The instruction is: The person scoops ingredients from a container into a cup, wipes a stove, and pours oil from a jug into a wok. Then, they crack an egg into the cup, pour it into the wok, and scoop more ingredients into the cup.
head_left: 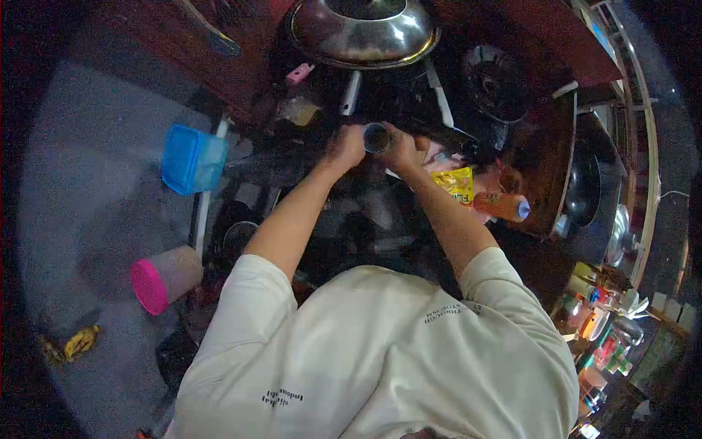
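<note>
Both of my hands are together in front of me around a cup (376, 138), whose round rim and dark inside face up toward me. My left hand (346, 147) wraps the cup's left side, fingers closed. On the opposite side my right hand (401, 149) is closed against it. What the cup contains is too dark to make out. Just beyond my hands are a metal handle (352, 94) and a white-handled utensil (443, 107). A yellow packet (456, 183) and an orange bottle (500, 206) lie near my right forearm.
A large metal lid or pan (364, 35) stands ahead, with a dark burner or pan (496, 82) right of it. To the left are a blue plastic container (191, 159), a pink-lidded tub (167, 279) and bananas (80, 342). Cluttered bright items (605, 333) sit at far right.
</note>
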### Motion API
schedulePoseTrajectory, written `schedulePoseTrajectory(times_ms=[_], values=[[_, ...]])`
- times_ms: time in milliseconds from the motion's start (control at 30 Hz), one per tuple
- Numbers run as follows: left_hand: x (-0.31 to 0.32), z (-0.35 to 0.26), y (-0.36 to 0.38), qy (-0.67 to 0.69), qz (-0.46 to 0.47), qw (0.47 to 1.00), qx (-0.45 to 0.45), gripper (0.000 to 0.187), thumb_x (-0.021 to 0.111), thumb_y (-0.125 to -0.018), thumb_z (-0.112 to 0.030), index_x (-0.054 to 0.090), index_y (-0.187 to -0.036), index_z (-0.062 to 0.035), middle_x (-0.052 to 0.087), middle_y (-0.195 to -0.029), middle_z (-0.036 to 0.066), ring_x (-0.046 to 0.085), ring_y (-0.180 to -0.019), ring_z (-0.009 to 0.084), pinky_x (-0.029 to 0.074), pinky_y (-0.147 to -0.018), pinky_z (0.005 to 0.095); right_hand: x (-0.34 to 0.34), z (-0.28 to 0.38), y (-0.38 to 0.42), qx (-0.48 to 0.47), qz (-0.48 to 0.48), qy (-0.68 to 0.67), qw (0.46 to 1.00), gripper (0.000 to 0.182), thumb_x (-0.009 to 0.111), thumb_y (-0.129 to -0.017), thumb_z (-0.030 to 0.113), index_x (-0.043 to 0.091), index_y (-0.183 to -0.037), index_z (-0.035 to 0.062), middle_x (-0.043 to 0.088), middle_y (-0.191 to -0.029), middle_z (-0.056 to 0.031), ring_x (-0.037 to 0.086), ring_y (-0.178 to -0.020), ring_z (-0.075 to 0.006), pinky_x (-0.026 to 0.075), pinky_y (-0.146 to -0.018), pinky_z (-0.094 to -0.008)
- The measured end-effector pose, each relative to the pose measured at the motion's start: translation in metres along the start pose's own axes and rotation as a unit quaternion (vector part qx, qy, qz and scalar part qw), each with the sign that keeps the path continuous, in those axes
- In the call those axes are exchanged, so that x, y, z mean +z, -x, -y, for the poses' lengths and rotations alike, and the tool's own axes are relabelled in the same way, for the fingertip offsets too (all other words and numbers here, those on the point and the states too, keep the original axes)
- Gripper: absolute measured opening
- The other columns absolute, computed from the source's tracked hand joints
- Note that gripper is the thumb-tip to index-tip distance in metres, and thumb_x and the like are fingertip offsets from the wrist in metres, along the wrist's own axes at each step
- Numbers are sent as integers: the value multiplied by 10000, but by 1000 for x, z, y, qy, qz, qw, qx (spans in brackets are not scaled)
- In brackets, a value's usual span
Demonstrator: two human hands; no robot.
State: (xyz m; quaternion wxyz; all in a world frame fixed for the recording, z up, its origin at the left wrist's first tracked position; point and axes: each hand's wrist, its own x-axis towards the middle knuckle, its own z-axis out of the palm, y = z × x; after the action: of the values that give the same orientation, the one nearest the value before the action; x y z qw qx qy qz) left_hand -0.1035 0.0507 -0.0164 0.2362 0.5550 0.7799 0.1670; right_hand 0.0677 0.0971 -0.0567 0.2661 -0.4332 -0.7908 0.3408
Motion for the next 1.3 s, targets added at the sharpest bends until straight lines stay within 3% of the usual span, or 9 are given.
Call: schedulePoseTrajectory(times_ms=[67,300,367,600,667,767,833,1200,1300], values=[[7,3,1,-13,93,994,57,139,649,-864,-66,704,-964,14,700,-985,286,693,-992,429,567,-839,517,-21,35,5,51,30,62,996,728,870,-674,194,616,-1332,13,713,-1187,-196,694,-1110,-310,535,-947,-355],[41,26,-9,55,22,998,7,109,674,-850,-133,688,-867,-26,708,-967,218,686,-867,425,546,-772,492,-21,26,3,59,24,7,998,783,891,-567,134,628,-1296,28,718,-1145,-197,690,-1070,-352,536,-928,-421],[50,31,-4,-14,52,990,133,99,678,-847,-132,674,-828,-35,697,-886,208,677,-822,427,541,-753,494,-28,30,5,12,40,29,999,742,879,-583,117,635,-1277,23,719,-1135,-199,700,-1048,-352,548,-910,-412],[55,27,-5,70,6,994,85,48,625,-800,-65,652,-799,-24,695,-846,223,681,-813,427,527,-716,503,-20,12,5,23,20,-56,998,692,870,-623,116,644,-1267,2,718,-1135,-210,702,-1058,-348,544,-926,-387],[49,24,-7,102,-44,993,45,53,621,-804,-66,648,-789,-23,694,-850,225,679,-817,426,526,-713,501,-36,35,2,93,74,87,989,786,884,-626,258,627,-1352,101,739,-1140,-148,713,-1060,-295,508,-922,-373],[40,16,-1,101,81,988,88,54,620,-816,-71,635,-789,-26,683,-858,227,667,-824,428,522,-730,495,-28,20,3,59,53,107,991,782,871,-630,332,635,-1351,139,747,-1121,-122,719,-1035,-290,495,-911,-385],[50,20,-1,9,-31,992,120,86,644,-824,-103,641,-785,-26,691,-863,221,675,-819,399,528,-728,469,-26,16,2,56,42,81,994,778,868,-625,324,639,-1348,152,748,-1118,-118,720,-1031,-290,492,-911,-397],[63,27,-16,36,31,996,79,147,646,-863,-180,667,-879,-35,687,-977,226,662,-913,420,519,-802,495,-39,36,-1,105,66,124,985,836,875,-599,236,605,-1387,167,735,-1154,-131,703,-1061,-325,494,-915,-444],[54,24,-14,135,40,988,59,148,615,-874,-173,671,-887,-36,687,-969,227,662,-920,429,521,-802,500,-49,49,1,81,87,75,990,692,859,-683,161,615,-1306,-17,687,-1215,-230,682,-1119,-339,532,-953,-364]])
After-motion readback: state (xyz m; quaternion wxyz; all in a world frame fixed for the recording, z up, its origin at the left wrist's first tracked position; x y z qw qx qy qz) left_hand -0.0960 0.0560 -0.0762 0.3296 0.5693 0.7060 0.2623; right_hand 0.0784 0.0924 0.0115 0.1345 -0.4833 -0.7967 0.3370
